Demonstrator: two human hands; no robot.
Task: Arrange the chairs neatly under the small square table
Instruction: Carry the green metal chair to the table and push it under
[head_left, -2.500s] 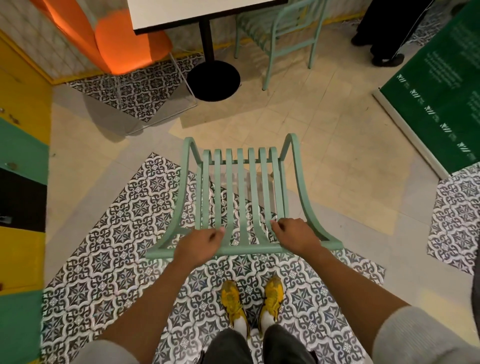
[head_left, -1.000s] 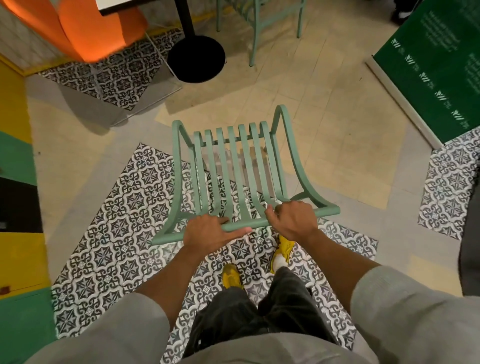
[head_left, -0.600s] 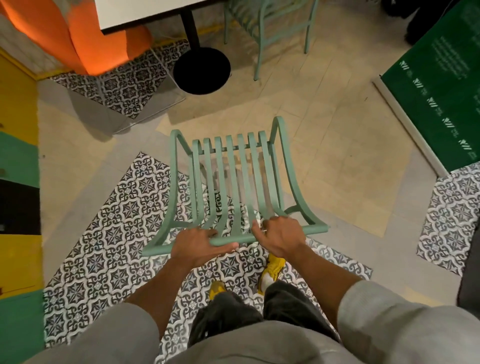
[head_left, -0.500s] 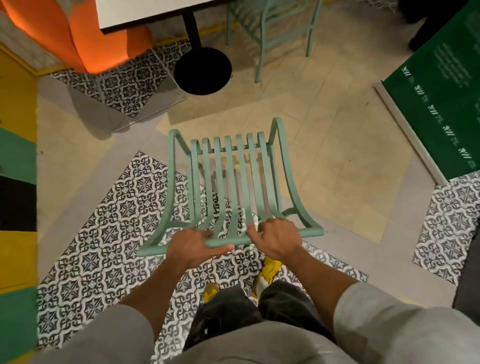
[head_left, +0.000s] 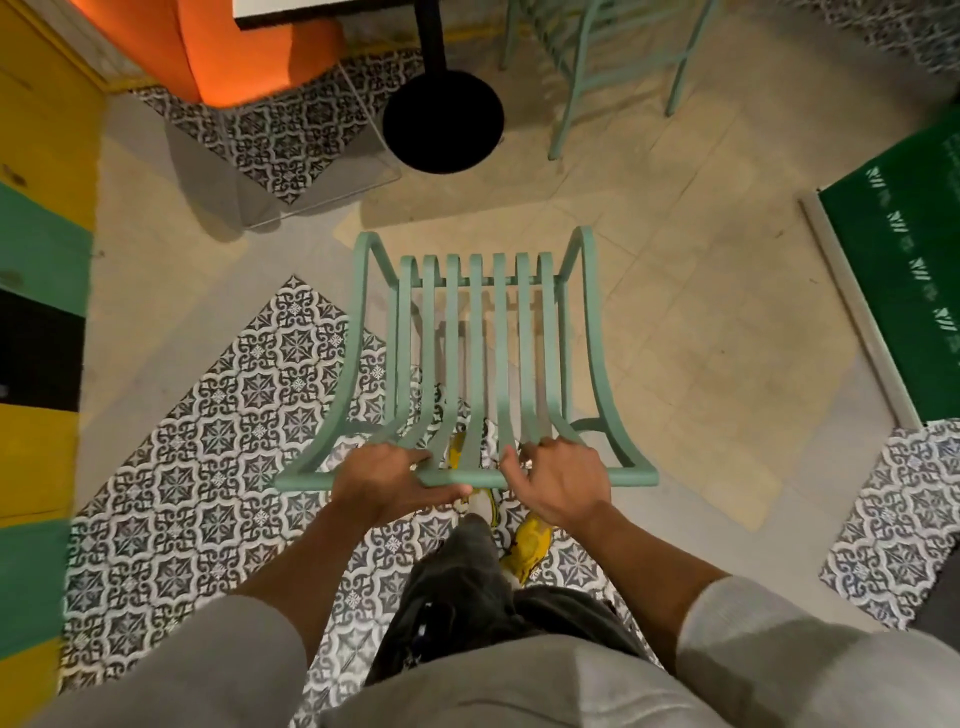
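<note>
A mint-green slatted metal chair (head_left: 475, 338) stands in front of me, seen from above and behind. My left hand (head_left: 387, 475) and my right hand (head_left: 558, 480) both grip the top rail of its backrest. Ahead, at the top of the view, is the small table: a corner of its white top (head_left: 311, 10), its black post and round black base (head_left: 443, 129). A second green chair (head_left: 597, 62) stands to the right of the table base. An orange seat (head_left: 249, 47) sits to the base's left.
A green banner with a pale frame (head_left: 904, 291) lies on the floor at the right. A yellow, green and black panelled wall (head_left: 36, 312) runs along the left. Bare beige floor lies between the held chair and the table base.
I have stepped forward with the chair; the table base and the orange seat now lie closer and lower in view. Both hands keep their grip on the back rail.
</note>
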